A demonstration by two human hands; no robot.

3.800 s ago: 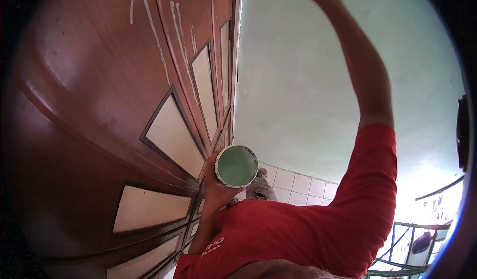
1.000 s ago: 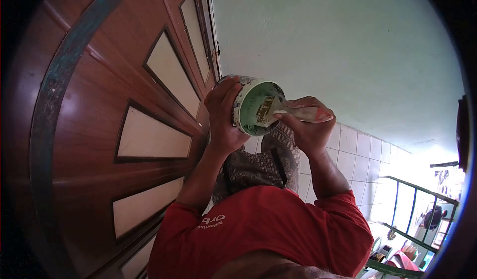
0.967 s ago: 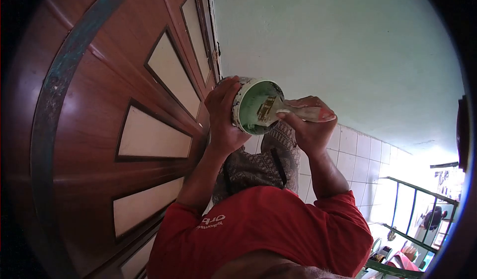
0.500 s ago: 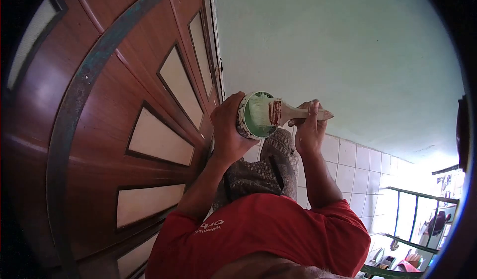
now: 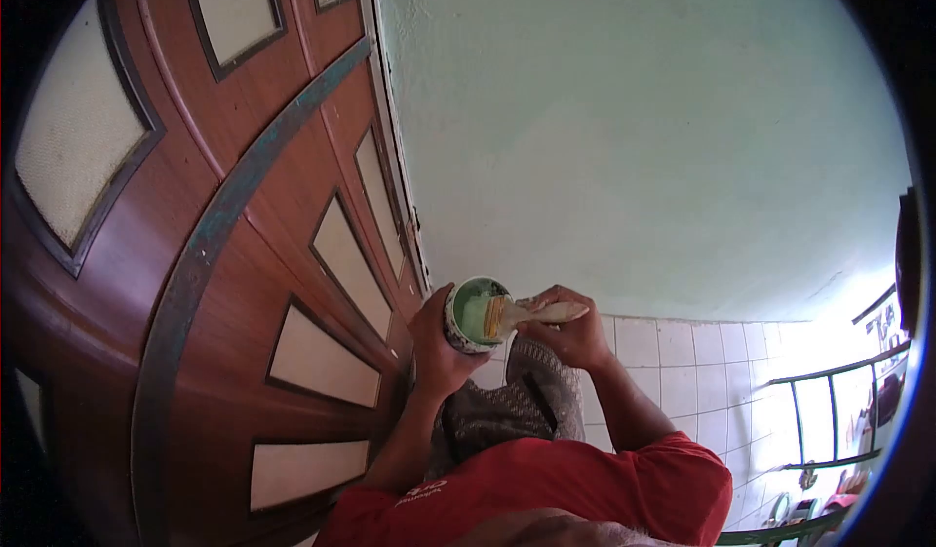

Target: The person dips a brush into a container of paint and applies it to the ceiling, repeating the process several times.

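Note:
My left hand (image 5: 441, 344) wraps around the side of a small paint-spattered tub (image 5: 454, 331) of light green paint (image 5: 471, 303). Across the tub's mouth lies a wide paintbrush (image 5: 546, 314), its handle pale and its bristles coated in green. The fingers of my right hand (image 5: 577, 332) pinch that handle. The bristles overlap the paint inside the tub, and the brush's metal band sits right at the right rim. Both hands are in front of my body, over my patterned trousers (image 5: 502, 415).
A pale green wall (image 5: 634, 157) rises ahead and to the right. Close on my left is a brown wooden door (image 5: 234, 323) with framed panels and a curved metal strip. White tiles (image 5: 673, 381) cover the floor. At lower right stands a green metal railing (image 5: 834, 415) with several items beyond it.
My view has tilted up, so the hands and tub appear lower. The brush has turned over and its bristles have moved into the tub's mouth. My right hand is closer to the tub.

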